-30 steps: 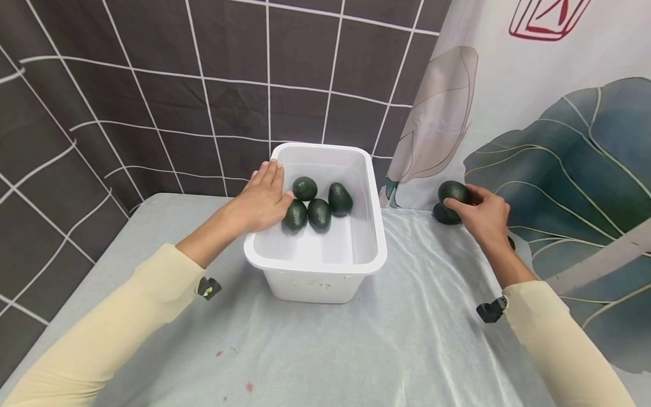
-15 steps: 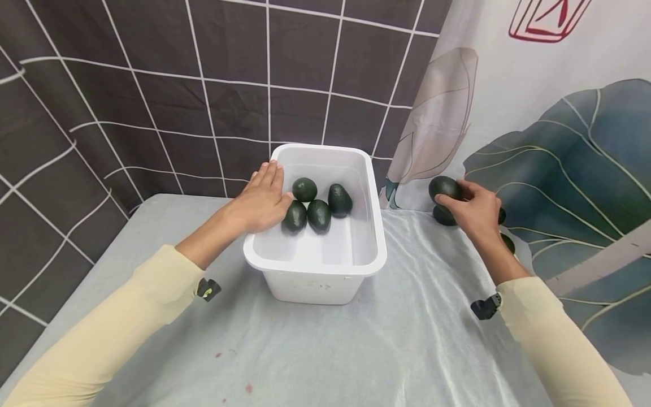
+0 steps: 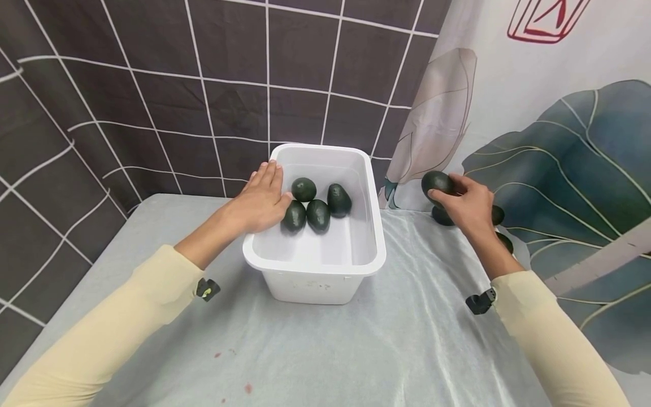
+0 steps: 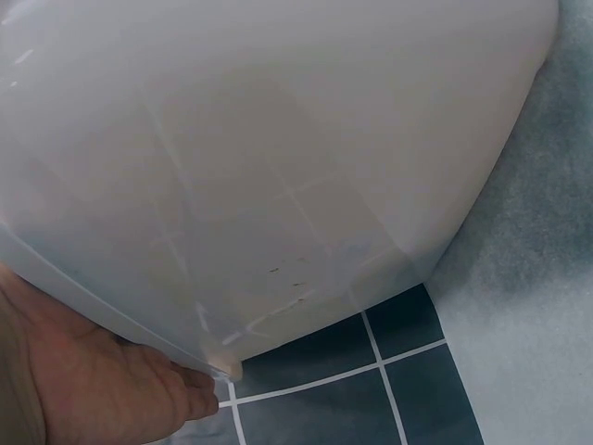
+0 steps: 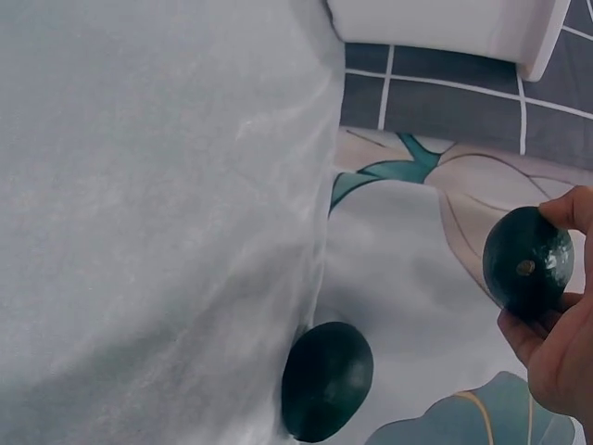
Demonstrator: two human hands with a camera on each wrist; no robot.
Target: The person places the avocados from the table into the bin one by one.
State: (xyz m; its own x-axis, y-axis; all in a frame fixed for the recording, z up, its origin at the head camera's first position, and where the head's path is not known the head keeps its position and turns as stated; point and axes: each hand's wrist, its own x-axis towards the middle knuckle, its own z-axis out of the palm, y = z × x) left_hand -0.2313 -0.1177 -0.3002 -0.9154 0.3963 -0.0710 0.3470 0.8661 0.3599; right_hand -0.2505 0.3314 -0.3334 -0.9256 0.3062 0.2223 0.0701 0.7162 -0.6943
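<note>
Nearer the bin (image 3: pixel 312 287) than before, the right hand (image 3: pixel 472 204) grips an avocado (image 3: pixel 435 183).

The head camera looks forward and down on the table (image 3: pixel 315 350) and white bin (image 3: pixel 315 285). The left wrist camera faces the bin's outer wall (image 4: pixel 306 185) at close range; the right wrist camera covers the table's far side, sharing the held avocado (image 3: pixel 436 182) with the head view.

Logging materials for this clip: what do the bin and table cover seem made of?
Bin: probably plastic, smooth and glossy, by its rounded rim and bright highlights. Table cover: likely fabric, faintly shiny, since it shows soft wrinkles; fibre unclear.
</note>
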